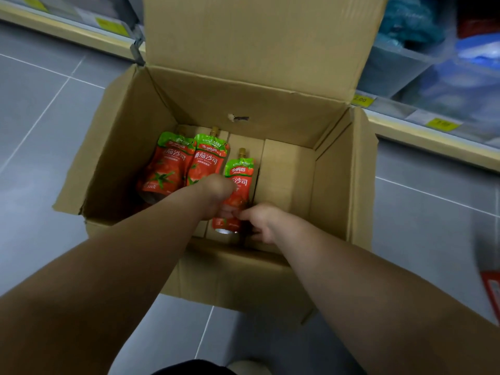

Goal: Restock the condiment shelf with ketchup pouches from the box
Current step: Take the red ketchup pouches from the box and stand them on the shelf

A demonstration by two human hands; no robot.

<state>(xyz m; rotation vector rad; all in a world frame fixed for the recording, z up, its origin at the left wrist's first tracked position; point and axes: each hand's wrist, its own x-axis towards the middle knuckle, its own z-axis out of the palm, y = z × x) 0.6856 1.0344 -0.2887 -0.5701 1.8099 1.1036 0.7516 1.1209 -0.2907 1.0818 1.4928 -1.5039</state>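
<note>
Open cardboard box (130,152) is sitting on the grey tile floor (40,104). Inside, at about 10 o'clock, the left pouch (165,166) and middle pouch (208,161) are lying side by side, spouts pointing to 12. The left hand (216,189) is down in the box, fingers curling round the third pouch (240,177), which is lying near the middle. The right hand (261,220) is sitting at that pouch's 4 o'clock, thumb touching its edge. The other fingers are tucked under, so can't tell if they're clamping. The shelf (422,136) is running past at 2 o'clock.
</note>
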